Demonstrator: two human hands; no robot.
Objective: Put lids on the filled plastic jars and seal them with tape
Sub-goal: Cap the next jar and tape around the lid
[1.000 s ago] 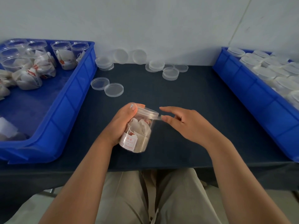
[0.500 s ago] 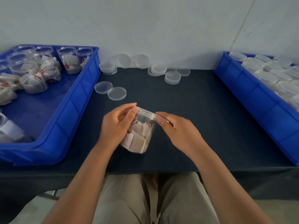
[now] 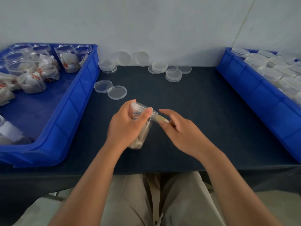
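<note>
A: In the head view, where was the jar (image 3: 141, 141)?

B: Just below the middle of the frame, over the dark table (image 3: 203, 111). It was tilted, with its lid (image 3: 140, 107) on and turned up and away. I could not tell whether its base touched the table.

A: And the left hand (image 3: 125, 126)?

B: Its fingers (image 3: 146, 113) were curled round the jar, the thumb lying up against the lid's rim.

A: The right hand (image 3: 180, 132)?

B: Just right of the jar. A short strip of tape (image 3: 160, 119) ran from the lid's rim to that hand. Its fingers (image 3: 166, 112) were half curled, and the thumb and a fingertip seemed to pinch the strip's free end, though that spot was blurred.

A: What else lay on the table?

B: The left bin (image 3: 76, 98), blue, held open jars (image 3: 66, 57) of white sachets at the upper left. The right bin (image 3: 244, 82), also blue, held lidded jars (image 3: 268, 72) at the upper right. Loose lids (image 3: 117, 92) lay between the bins, two just above the hands and more along the far edge, some stacked, two leaning on the wall.
</note>
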